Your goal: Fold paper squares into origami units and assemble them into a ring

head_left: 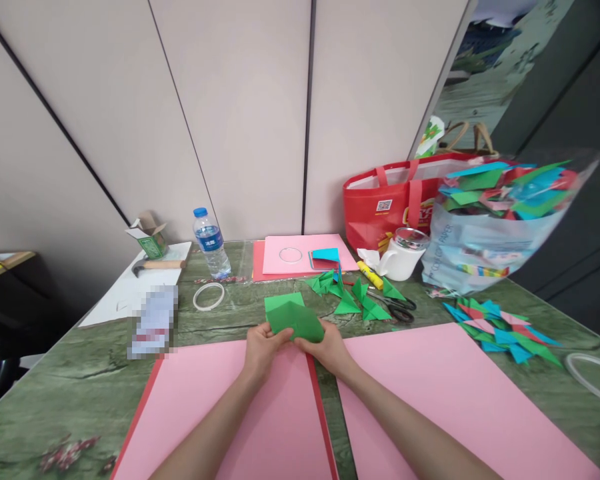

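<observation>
Both hands hold a creased sheet of green paper (296, 320), its near edge pinched between thumbs and fingers. My left hand (264, 345) grips its left side; my right hand (329, 344) has the right side, which bulges up in a curve. Another green paper square (275, 304) shows just behind it; whether the two are joined I cannot tell. Below the hands lie two large pink sheets, the left pink sheet (225, 413) with a red edge and the right pink sheet (445, 400). Folded green paper pieces (347, 301) lie beyond my right hand.
Scissors (401, 307), a yellow glue stick (370, 274) and a white mug (401, 259) stand or lie behind right. Further right are a red bag (373, 217), a plastic bag of folded paper (485, 247) and coloured pieces (505, 330). Leftward are a water bottle (211, 245) and hammer (157, 265).
</observation>
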Available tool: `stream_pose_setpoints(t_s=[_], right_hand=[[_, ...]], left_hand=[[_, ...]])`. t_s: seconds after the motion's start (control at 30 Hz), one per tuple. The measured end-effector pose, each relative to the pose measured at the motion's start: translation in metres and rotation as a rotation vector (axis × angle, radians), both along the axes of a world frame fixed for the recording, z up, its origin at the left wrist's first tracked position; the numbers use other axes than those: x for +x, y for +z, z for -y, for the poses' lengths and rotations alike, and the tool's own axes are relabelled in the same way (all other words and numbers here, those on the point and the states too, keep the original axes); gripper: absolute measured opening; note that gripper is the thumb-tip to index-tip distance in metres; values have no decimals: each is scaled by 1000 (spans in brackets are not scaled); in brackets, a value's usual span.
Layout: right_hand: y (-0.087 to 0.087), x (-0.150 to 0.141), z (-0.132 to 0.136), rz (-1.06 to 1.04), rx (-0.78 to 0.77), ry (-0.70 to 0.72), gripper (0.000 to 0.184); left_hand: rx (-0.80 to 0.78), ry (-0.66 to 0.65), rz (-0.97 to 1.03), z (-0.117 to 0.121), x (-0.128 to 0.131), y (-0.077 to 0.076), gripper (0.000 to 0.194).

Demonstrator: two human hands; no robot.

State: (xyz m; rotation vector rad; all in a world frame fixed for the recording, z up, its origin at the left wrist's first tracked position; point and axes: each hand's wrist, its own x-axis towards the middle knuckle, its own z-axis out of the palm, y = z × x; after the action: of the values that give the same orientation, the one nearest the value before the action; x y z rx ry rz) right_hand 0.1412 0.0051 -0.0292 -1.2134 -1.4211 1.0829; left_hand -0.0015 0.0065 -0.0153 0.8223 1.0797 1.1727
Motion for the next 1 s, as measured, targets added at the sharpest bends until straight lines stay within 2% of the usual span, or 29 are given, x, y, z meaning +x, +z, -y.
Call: stream_pose_setpoints(t_s=[0.27,0.5,0.73,1.0], right_hand=[[-3,-3,1,11,-1,-19,18],[1,-7,3,-3,-15,-12,8],[1,-5,2,-14,20,15,6],[-4,-6,0,-196,-56,113,19]], left_hand=[[15,29,-14,5,7,4,29],[24,6,-4,6,7,-1,27],[20,17,6,4,4,2,28],[39,34,22,-2,-1,3,28]])
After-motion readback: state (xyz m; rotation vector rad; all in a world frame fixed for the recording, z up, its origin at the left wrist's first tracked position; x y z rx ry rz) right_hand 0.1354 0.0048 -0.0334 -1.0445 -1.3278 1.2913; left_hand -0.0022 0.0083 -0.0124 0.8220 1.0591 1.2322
